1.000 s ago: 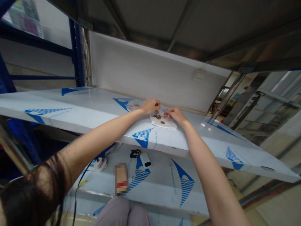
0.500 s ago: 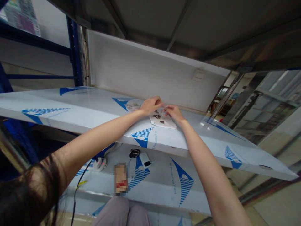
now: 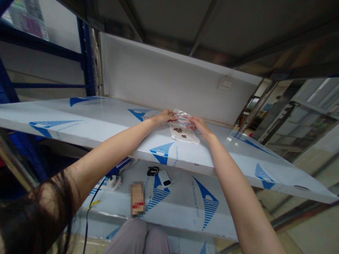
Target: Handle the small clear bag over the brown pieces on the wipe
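Observation:
My left hand (image 3: 164, 116) and my right hand (image 3: 199, 124) both pinch a small clear plastic bag (image 3: 182, 118), held between them just above the white shelf board (image 3: 111, 123). Under the bag lies a white sheet or pad (image 3: 185, 135) with a few small dark brown pieces (image 3: 181, 131) on it. Both arms reach far forward over the shelf. What is inside the bag is too small to make out.
A white back panel (image 3: 164, 81) with a switch plate (image 3: 225, 84) stands behind the shelf. Below, a lower board (image 3: 185, 208) carries a white device (image 3: 164, 178), a black item (image 3: 152, 171) and a white box with a cable (image 3: 114, 181). Blue rack posts (image 3: 86, 60) stand at left.
Both hands left the pad, came together and lifted a clear plastic bag slightly above the shelf; earlier their fingers were down on the pad by the brown pieces.

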`<state>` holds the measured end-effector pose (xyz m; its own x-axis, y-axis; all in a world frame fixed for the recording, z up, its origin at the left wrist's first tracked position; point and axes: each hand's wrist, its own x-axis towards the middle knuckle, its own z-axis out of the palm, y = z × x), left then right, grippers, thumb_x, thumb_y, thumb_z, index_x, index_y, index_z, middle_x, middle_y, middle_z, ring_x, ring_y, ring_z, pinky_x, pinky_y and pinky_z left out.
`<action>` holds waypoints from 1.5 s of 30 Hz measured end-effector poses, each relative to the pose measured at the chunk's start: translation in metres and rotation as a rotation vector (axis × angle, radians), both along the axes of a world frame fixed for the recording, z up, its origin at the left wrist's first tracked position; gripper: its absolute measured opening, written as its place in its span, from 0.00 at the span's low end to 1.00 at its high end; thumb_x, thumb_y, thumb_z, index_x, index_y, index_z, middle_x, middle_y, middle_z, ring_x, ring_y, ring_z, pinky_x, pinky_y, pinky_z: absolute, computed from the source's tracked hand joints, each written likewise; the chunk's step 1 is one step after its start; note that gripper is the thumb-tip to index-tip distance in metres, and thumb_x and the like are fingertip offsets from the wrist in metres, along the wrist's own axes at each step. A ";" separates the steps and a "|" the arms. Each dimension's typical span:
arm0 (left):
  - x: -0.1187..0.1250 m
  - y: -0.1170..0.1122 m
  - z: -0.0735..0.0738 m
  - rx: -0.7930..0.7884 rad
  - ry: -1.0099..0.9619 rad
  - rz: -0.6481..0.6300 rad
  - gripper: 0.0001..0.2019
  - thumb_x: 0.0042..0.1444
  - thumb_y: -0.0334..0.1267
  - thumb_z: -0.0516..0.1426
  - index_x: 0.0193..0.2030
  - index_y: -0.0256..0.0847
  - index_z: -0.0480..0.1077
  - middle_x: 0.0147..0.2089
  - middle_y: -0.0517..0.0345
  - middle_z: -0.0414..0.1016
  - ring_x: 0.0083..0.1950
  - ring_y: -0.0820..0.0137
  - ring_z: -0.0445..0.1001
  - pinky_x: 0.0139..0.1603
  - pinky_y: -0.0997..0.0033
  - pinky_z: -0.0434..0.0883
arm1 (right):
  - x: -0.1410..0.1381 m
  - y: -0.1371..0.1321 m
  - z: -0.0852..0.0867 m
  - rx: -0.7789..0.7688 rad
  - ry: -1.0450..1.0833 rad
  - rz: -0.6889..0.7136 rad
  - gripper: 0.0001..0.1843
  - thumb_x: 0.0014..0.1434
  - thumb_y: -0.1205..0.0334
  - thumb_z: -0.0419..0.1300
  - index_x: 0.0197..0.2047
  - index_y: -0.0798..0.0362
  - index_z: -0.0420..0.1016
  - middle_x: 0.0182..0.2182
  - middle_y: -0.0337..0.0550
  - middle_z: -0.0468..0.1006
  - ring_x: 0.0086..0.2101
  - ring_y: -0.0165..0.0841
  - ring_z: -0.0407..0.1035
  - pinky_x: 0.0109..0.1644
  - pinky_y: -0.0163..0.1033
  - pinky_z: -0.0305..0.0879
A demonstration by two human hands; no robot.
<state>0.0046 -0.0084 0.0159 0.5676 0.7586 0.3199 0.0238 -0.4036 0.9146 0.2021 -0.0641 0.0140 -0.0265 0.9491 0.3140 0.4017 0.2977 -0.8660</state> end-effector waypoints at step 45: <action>0.004 -0.002 0.007 0.398 0.279 0.256 0.03 0.48 0.31 0.61 0.25 0.35 0.74 0.27 0.57 0.75 0.30 0.72 0.67 0.36 0.73 0.62 | 0.016 0.014 -0.017 0.051 -0.370 -0.155 0.08 0.46 0.66 0.65 0.33 0.54 0.83 0.30 0.45 0.82 0.29 0.33 0.72 0.37 0.38 0.64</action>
